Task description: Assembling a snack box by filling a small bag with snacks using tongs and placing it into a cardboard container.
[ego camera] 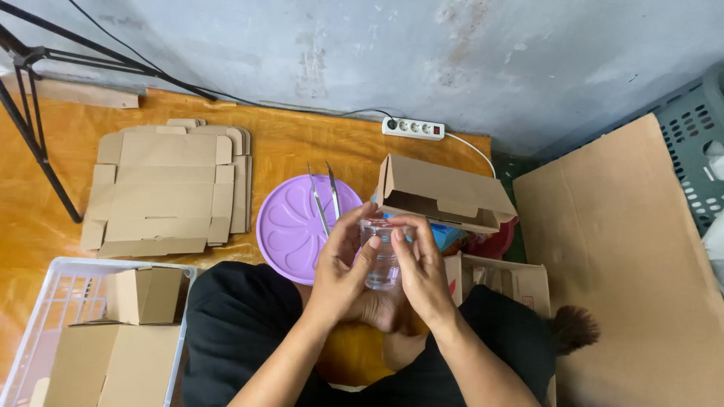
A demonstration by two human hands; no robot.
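Observation:
My left hand (341,273) and my right hand (422,273) both hold a small clear glass cup (379,256) between them, above my lap. My fingers wrap its sides and rim. Just beyond the hands lies a round purple plate (285,226) with metal tongs (323,197) resting on it. An open brown cardboard box (441,194) stands behind the cup, with something blue partly hidden under it.
A stack of flat cardboard box blanks (167,188) lies on the orange floor at left. A white basket (56,301) with folded boxes sits at lower left. A power strip (412,128), tripod legs (30,120), a large cardboard sheet (626,249) and a green crate (697,143) surround me.

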